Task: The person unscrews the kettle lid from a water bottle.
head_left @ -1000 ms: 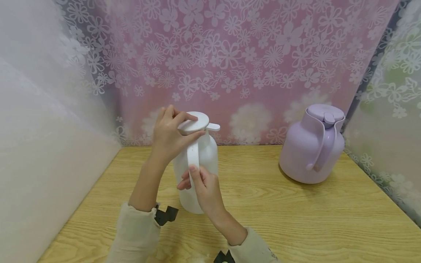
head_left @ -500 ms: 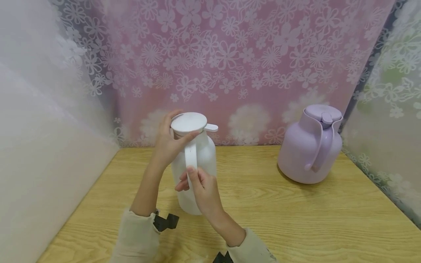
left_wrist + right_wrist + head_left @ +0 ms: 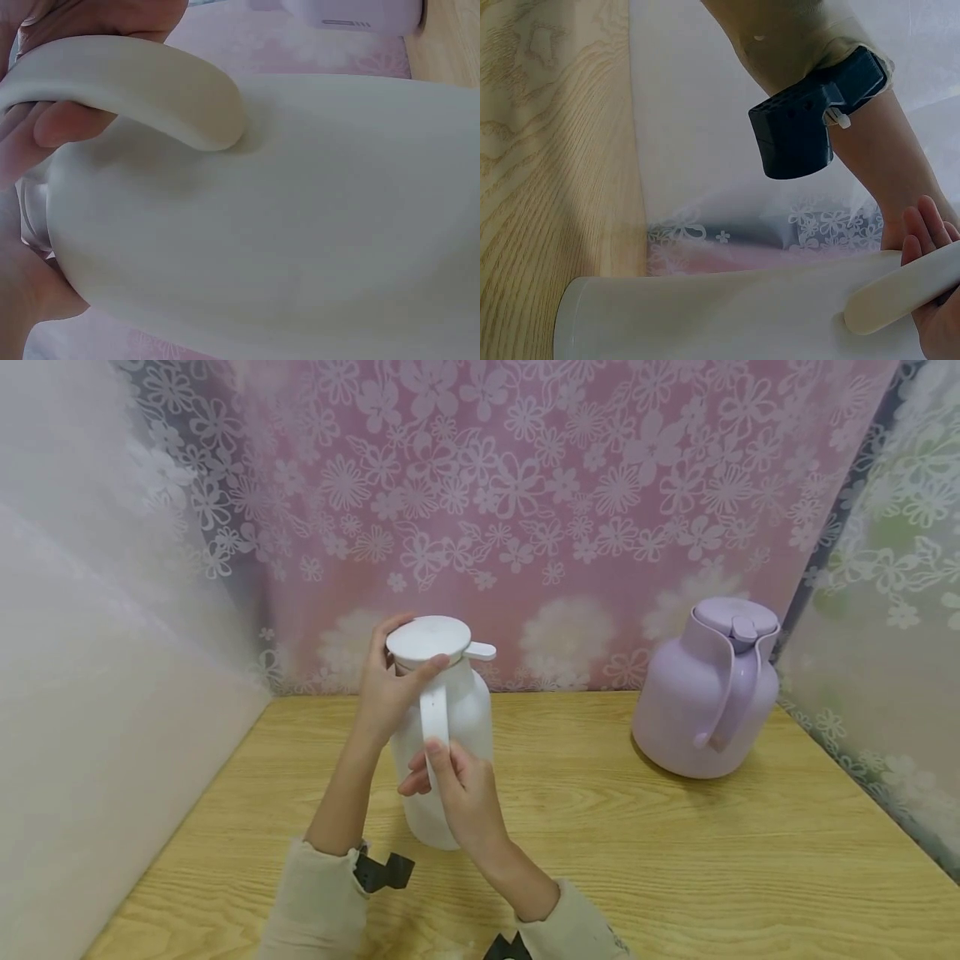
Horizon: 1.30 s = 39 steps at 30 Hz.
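Observation:
A white vacuum jug point(image 3: 472, 710) stands upright on the wooden table. Its round white lid point(image 3: 429, 637) sits on the neck, and a small white tab point(image 3: 481, 651) juts out to the right. My left hand point(image 3: 384, 693) grips the neck just under the lid, thumb in front and fingers round the far side. The jug's curved handle point(image 3: 150, 86) is held by my right hand point(image 3: 474, 797), the thumb lying along its outer face. In the right wrist view, the handle's lower end point(image 3: 877, 304) stands free of the smooth body.
At the right back of the table point(image 3: 600, 860) stands a lilac jug point(image 3: 693, 718) with its lid on and its handle facing me. A pink flowered curtain point(image 3: 525, 527) hangs behind, and a pale wall point(image 3: 112, 652) rises on the left.
My left hand has slid from over the lid's top down to its side and the neck, with the fingers now behind it. The right hand keeps its hold on the handle.

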{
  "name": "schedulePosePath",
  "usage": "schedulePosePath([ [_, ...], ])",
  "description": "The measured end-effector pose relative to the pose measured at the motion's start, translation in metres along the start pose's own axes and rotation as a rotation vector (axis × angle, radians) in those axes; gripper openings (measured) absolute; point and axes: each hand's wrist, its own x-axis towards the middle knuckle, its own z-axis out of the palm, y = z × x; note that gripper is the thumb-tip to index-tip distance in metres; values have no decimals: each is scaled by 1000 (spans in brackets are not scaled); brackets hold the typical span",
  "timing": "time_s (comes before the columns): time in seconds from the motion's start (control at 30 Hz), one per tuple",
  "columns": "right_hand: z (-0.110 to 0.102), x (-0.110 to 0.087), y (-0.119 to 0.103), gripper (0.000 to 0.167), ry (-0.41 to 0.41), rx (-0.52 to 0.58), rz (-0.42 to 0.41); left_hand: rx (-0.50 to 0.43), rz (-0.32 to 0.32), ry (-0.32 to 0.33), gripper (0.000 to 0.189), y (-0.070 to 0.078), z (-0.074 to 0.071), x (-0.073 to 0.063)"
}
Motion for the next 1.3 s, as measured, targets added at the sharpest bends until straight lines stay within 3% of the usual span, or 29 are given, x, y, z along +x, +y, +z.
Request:
schedulePosePath([
  [0.2,0,0,1,28,-2,-5,0,24,-3,34,67,2,1,3],
  [0.57,-1,-1,0,27,-7,-18,-46,11,66,89,62,11,-4,12],
  [1.13,0,-1,0,28,-5,-12,-48,-250,263,158,63,13,-28,12],
  [1.3,-1,-1,0,28,3,-21,-52,-315,286,191,63,13,-37,11],
])
